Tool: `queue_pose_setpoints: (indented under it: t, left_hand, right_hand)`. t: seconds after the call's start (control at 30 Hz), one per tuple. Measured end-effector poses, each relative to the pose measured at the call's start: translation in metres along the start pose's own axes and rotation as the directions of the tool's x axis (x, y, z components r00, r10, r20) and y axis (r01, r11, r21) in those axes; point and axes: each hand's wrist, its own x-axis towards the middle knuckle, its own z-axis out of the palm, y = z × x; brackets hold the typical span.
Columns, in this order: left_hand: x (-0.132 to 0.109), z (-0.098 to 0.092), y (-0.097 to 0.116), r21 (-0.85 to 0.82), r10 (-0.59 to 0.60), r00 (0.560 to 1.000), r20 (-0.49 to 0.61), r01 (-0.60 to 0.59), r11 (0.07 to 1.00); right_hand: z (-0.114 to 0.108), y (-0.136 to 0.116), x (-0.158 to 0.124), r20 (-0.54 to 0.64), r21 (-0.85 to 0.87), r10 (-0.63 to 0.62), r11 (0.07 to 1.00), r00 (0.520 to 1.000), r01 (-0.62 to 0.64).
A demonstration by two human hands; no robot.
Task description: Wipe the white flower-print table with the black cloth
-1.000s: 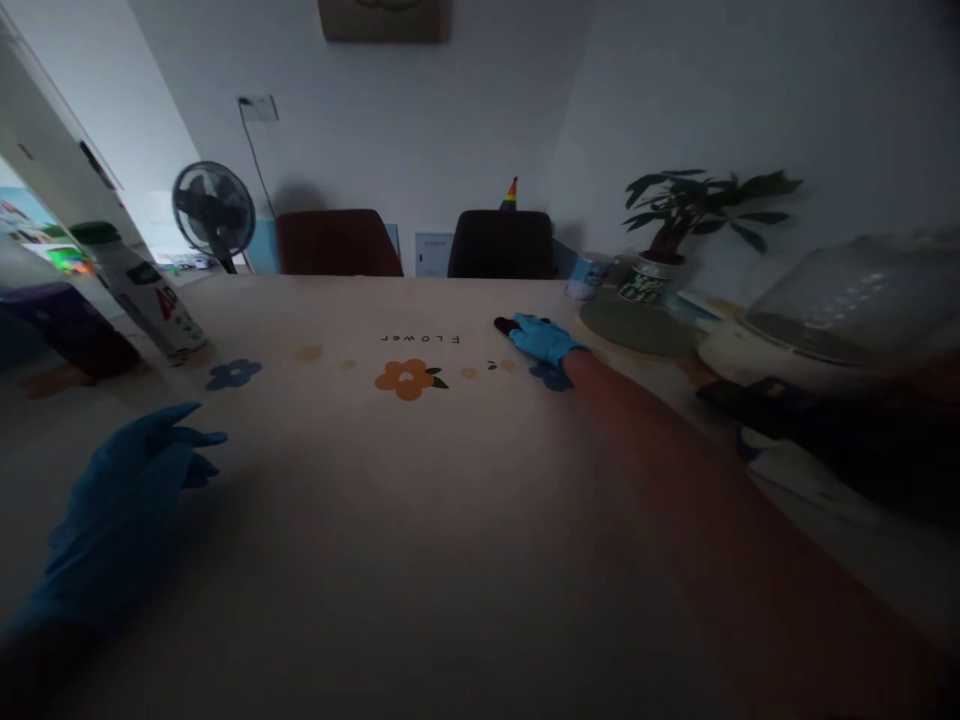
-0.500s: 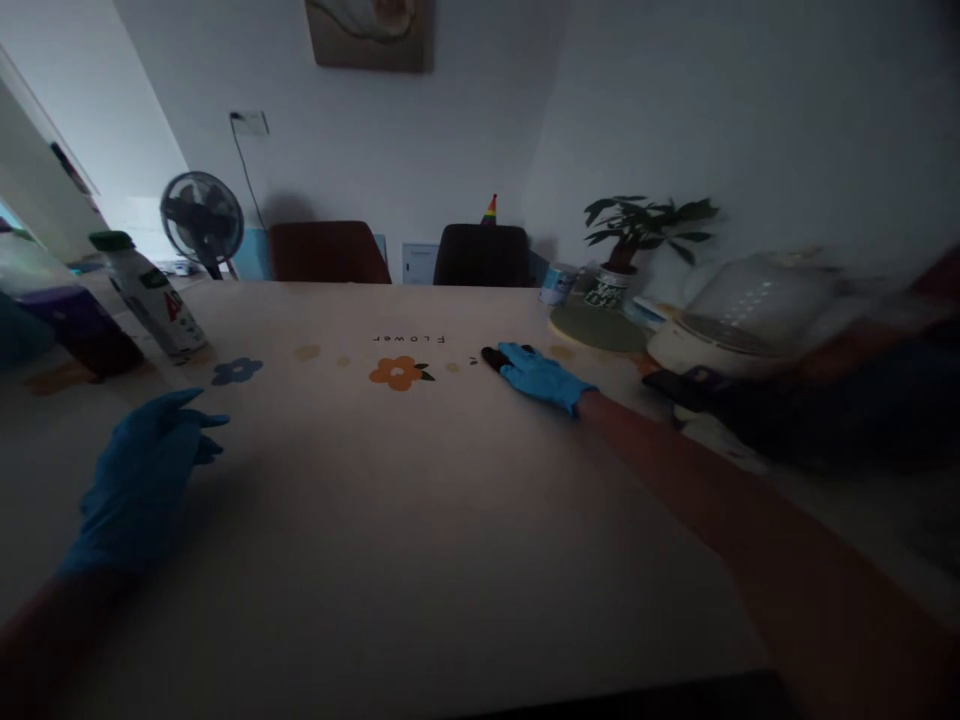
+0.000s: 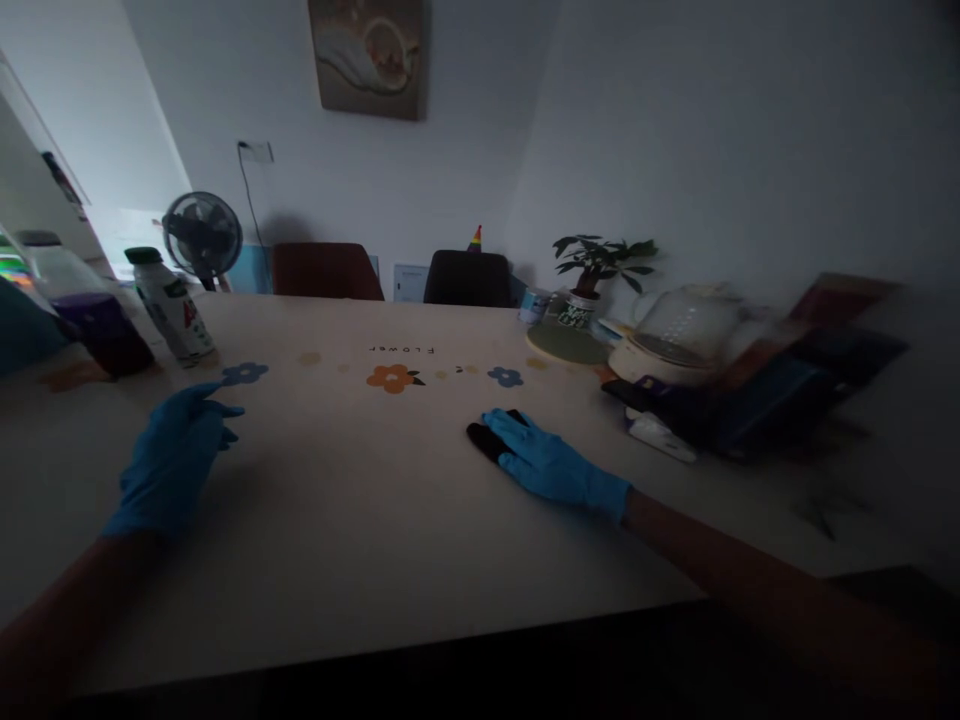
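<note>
My right hand [image 3: 555, 468], in a blue glove, presses flat on the white table top [image 3: 375, 530]. Beneath its fingers is a dark, flat pad [image 3: 486, 442], whose rounded end sticks out to the left; its exact kind is hard to make out. My left hand [image 3: 176, 455], also in a blue glove, is at the left side of the table with its fingers apart and nothing in them. Just beyond it are a blue printed flower [image 3: 245, 373] and a white bottle with a green cap [image 3: 172, 305].
A clear bottle with dark purple liquid [image 3: 105, 325] stands at the left. To the right are a green round mat [image 3: 566, 345], a potted plant [image 3: 581, 300], a glass-lidded cooker [image 3: 667, 345] and dark boxes [image 3: 795, 385]. Two chairs [image 3: 326, 270] are behind the table.
My right hand has come nearer to me with the dark pad, uncovering a blue printed flower. My left hand stays open over the left side. The camera view has tilted up slightly.
</note>
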Motion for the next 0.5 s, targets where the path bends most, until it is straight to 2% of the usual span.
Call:
queue_pose_setpoints:
  t: [0.13,0.23,0.37,0.5]
  left_hand:
    - [-0.002,0.002,0.001,0.01,-0.002,1.0,-0.007,0.002,1.0]
    - [-0.004,0.002,0.006,0.034,-0.006,1.0,0.017,0.005,0.999]
    - [-0.007,0.004,0.012,0.024,-0.049,0.999,0.005,0.049,0.999]
    - [-0.009,0.005,0.01,0.007,-0.036,0.999,-0.004,0.036,0.999]
  right_hand:
    - [-0.002,-0.008,0.007,0.001,0.012,-0.023,1.0,1.0,0.023]
    - [-0.006,-0.011,0.026,0.025,0.021,-0.041,0.999,0.999,0.041]
    - [-0.009,-0.015,0.072,0.05,0.009,-0.053,0.999,0.997,0.052]
    - [-0.007,-0.016,0.131,0.031,-0.005,-0.041,0.999,0.999,0.041]
